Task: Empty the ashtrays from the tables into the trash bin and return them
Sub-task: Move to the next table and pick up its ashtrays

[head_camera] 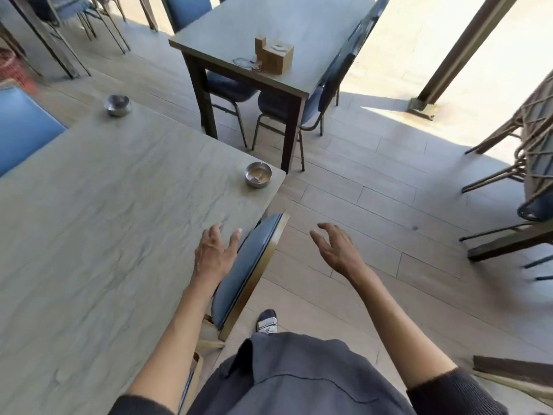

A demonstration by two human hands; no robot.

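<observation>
Two metal ashtrays sit on the near surface (pixel 119 190): one ashtray (pixel 258 174) with ash near the corner, another (pixel 118 105) at the far edge. Left hand (pixel 214 253) and right hand (pixel 336 245) hover, fingers loosely spread, holding nothing, beside a blue chair (pixel 245 271).

Ahead of our left hand (pixel 213 255) we see a shiny metal ashtray (pixel 258 174) on a matt, wood-grained table (pixel 104 205). Between our hands, the chair back (pixel 245 271) has smooth blue padding in a brass-coloured metal frame.

blue chair (pixel 242 271), wooden holder (pixel 276 59)
</observation>
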